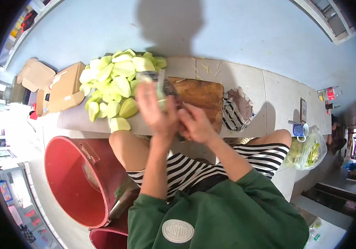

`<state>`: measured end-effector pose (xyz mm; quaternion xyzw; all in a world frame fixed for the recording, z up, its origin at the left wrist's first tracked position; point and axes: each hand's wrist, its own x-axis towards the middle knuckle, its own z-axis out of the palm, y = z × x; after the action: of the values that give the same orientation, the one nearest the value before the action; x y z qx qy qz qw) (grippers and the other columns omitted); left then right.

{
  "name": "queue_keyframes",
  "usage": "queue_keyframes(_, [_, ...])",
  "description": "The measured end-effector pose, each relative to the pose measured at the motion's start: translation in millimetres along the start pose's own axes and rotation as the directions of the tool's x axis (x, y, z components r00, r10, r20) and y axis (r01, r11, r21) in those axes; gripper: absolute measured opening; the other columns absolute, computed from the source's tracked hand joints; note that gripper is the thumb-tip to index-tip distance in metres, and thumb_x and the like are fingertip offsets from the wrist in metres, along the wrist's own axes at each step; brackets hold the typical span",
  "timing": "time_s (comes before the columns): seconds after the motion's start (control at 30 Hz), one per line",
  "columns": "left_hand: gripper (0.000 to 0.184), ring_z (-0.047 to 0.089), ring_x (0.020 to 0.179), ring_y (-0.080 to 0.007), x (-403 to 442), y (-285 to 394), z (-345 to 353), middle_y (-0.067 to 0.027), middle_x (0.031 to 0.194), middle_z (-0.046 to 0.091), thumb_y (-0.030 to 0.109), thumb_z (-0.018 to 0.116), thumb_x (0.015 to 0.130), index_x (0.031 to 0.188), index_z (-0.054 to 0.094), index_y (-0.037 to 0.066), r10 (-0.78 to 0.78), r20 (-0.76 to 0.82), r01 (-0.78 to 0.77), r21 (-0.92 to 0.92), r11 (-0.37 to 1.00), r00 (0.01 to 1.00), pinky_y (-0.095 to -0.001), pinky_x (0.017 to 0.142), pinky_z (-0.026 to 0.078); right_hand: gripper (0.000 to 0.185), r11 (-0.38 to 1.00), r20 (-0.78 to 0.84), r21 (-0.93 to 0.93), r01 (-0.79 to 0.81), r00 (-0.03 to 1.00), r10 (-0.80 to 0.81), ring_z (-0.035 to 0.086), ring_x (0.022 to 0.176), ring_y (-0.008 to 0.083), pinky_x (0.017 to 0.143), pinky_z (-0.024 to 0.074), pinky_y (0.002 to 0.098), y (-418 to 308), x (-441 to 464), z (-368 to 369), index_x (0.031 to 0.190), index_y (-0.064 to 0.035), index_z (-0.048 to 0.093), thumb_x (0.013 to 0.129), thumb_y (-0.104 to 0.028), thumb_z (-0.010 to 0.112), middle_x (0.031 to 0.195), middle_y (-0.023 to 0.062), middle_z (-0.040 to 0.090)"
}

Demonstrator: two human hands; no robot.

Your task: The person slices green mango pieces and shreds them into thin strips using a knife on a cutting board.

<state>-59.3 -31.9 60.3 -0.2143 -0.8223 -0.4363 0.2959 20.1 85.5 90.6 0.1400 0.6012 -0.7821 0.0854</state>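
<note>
My left hand (157, 112) is raised over the table's front edge, its fingers smeared by motion. Between its thumb and fingers shows a pale green piece of peeled fruit (162, 103). Close against it, my right hand (196, 124) is closed, with a dark knife-like tool (169, 88) smeared between the hands; its exact shape is unclear. Behind and left of my hands lies a heap of peeled pale green fruit (120, 86), like green mangoes. A wooden cutting board (201, 97) rests flat just right of the hands, partly hidden by them.
Crumpled cloths (238, 110) lie right of the board, and pale shreds (206, 68) are scattered behind it. Farther right are a phone (303, 110), a blue mug (300, 130) and a plastic bag (308, 151). Cardboard boxes (66, 87) stand left; a red bucket (72, 178) is below.
</note>
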Motion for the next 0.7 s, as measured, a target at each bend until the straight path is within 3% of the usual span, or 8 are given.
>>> queue_keyframes(0.13, [0.055,0.042,0.137,-0.0455,40,1,-140,-0.0301,0.145,0.046,0.014,0.063,0.09,0.14,0.051,-0.006,-0.016,-0.112,0.045,0.256,0.966,0.994,-0.0531,0.115,0.031,0.026,0.836,0.241,0.011,0.549,0.81,-0.535,0.048,0.054,0.0099,0.051,0.0423,0.028,-3,11,112,0.105,-0.0036,0.06,0.104,-0.029,0.053,0.066,-0.0001,0.053])
queue_keyframes(0.27, [0.051,0.049,0.131,-0.0431,26,-15,-242,-0.0276,0.14,0.051,0.023,0.057,0.096,0.138,0.053,-0.006,0.016,-0.295,0.13,0.468,0.874,0.955,-0.0527,0.109,0.038,0.033,0.623,0.473,-0.455,0.636,0.766,-0.435,0.064,0.062,0.0356,0.063,0.0499,0.0433,-49,-15,186,0.112,0.0016,0.059,0.101,-0.029,0.057,0.068,0.0217,0.06])
queue_keyframes(0.3, [0.051,0.05,0.13,-0.0427,16,-22,-259,-0.0273,0.139,0.052,0.024,0.056,0.097,0.137,0.053,-0.006,0.004,-0.327,0.167,0.493,0.854,0.945,-0.0529,0.108,0.039,0.035,0.903,0.503,-0.086,0.422,0.8,-0.326,0.065,0.074,0.048,0.069,0.0506,0.05,-19,-11,219,0.113,0.0003,0.061,0.101,-0.032,0.057,0.078,0.0305,0.064])
queue_keyframes(0.33, [0.05,0.05,0.129,-0.0423,3,-34,-277,-0.027,0.139,0.052,0.026,0.055,0.098,0.137,0.054,-0.007,-0.004,-0.359,0.204,0.522,0.828,0.933,-0.053,0.108,0.04,0.036,0.923,0.554,0.008,0.384,0.767,-0.324,0.066,0.078,0.0504,0.07,0.0506,0.0518,-3,-9,239,0.11,0.0006,0.062,0.1,-0.034,0.058,0.081,0.0313,0.066])
queue_keyframes(0.4, [0.051,0.047,0.133,-0.0431,-34,-83,-319,-0.0283,0.141,0.05,0.031,0.056,0.1,0.136,0.054,-0.005,-0.079,-0.335,0.268,0.568,0.778,0.939,-0.053,0.11,0.037,0.038,0.89,0.535,-0.119,0.44,0.783,-0.316,0.066,0.079,0.0503,0.068,0.0511,0.0504,33,-4,272,0.107,0.0034,0.062,0.1,-0.034,0.059,0.079,0.0306,0.066])
queue_keyframes(0.53, [0.054,0.037,0.139,-0.0456,-119,-158,-375,-0.032,0.147,0.042,0.033,0.059,0.098,0.139,0.054,-0.002,-0.507,-0.429,0.57,0.807,0.157,0.747,-0.0543,0.114,0.031,0.04,0.967,0.514,-0.159,0.2,0.853,-0.092,0.066,0.059,0.0243,0.056,0.0496,0.0409,42,0,274,0.09,0.0007,0.064,0.101,-0.037,0.059,0.066,0.0142,0.066])
queue_keyframes(0.6, [0.052,0.039,0.136,-0.0453,-137,-167,-389,-0.0318,0.143,0.046,0.033,0.062,0.097,0.137,0.057,0.0,-0.524,-0.469,0.611,0.781,0.129,0.711,-0.054,0.114,0.031,0.039,0.971,0.515,-0.225,0.083,0.856,0.046,0.057,0.05,0.0123,0.048,0.0451,0.0332,19,-2,260,0.086,-0.0024,0.062,0.103,-0.037,0.057,0.061,0.0043,0.06])
queue_keyframes(0.7, [0.044,0.051,0.124,-0.0416,-133,-177,-385,-0.0283,0.128,0.059,0.028,0.065,0.095,0.128,0.064,-0.001,-0.515,-0.48,0.687,0.633,0.358,0.71,-0.0506,0.107,0.038,0.035,0.994,0.563,-0.112,-0.018,0.823,0.078,0.047,0.041,0.0084,0.039,0.0373,0.0277,22,8,252,0.091,-0.0019,0.059,0.107,-0.031,0.05,0.062,0.0014,0.056])
